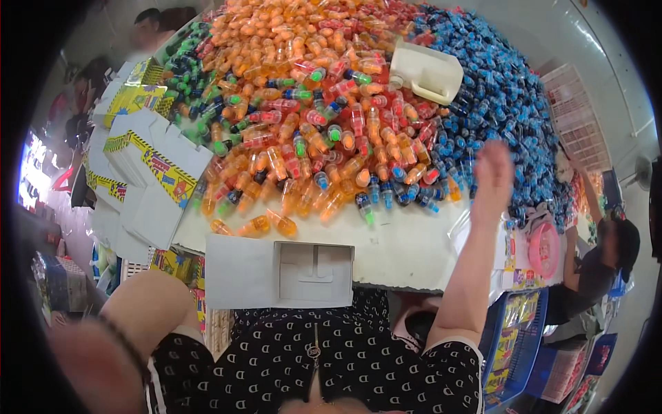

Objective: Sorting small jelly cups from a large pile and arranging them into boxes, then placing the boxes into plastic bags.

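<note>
i judge i'm at the picking step; my right fingers (493, 160) hang over the blue bottles (520, 114) toward two o'clock, too blurred to tell whether they're released or grasping; my left fingers (89, 366), at eight o'clock, blur likewise, so i cannot tell; the open white box (314, 293) sits at six o'clock by the bench (407, 252)'s near edge; next seems to call for a sure grip on bottles, then boxing them.
</note>
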Motion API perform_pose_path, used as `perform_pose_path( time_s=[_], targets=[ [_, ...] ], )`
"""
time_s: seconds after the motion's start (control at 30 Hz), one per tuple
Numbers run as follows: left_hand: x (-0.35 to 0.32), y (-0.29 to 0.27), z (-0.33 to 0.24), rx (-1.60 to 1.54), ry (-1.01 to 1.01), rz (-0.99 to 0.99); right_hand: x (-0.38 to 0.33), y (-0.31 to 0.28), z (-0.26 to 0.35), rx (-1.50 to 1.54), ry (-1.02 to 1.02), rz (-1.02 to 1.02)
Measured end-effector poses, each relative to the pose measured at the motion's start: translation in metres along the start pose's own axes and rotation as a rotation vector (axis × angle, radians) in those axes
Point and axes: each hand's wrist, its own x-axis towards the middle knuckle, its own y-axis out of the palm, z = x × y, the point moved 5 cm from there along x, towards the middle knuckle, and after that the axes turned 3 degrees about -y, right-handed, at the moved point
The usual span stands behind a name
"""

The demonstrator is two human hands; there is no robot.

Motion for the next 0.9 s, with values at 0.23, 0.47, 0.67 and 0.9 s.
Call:
perform_pose_path(
  time_s=[0.23, 0.47, 0.67, 0.9],
  targets=[
    [-0.08, 0.156, 0.005, -0.907, -0.483, 0.62, -0.047, 0.011, -0.198, -0.571, 0.136, 0.165],
    [-0.206, 0.278, 0.032, -0.439, -0.014, 1.026, -0.025, 0.055, -0.167, 0.092, 0.155, -0.098],
    [-0.238, 0.324, 0.017, -0.185, 0.113, 1.32, -0.002, 0.175, -0.031, -0.552, -0.606, 0.609],
    [-0.225, 0.347, 0.033, -0.408, -0.381, 1.198, -0.004, 0.228, -0.025, -0.598, -0.969, 0.715]
  ],
)
